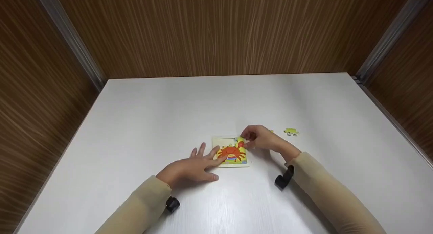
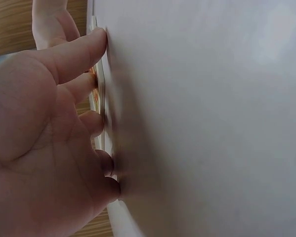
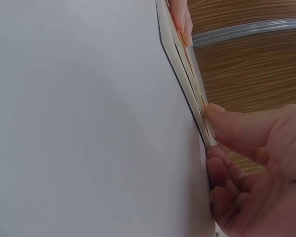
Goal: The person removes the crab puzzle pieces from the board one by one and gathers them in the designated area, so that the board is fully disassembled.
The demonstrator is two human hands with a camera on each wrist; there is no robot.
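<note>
Lying in the tray (image 1: 224, 142), crab pieces (image 1: 232, 150) are touched by the outspread left hand (image 1: 195, 167); the right hand's (image 1: 263, 138) grip cannot be told.

- Left forearm (image 1: 140, 205): sleeved, slanting inward from the lower left.
- Left hand (image 1: 194, 168): palm down, fingers spread and fairly straight, thumb held out to the side.
- Right forearm (image 1: 333, 191): sleeved, reaching inward from the lower right.
- Right hand (image 1: 262, 137): fingers curled, thumb extended opposite them; whether the partly hidden tips pinch is hard to tell.
</note>
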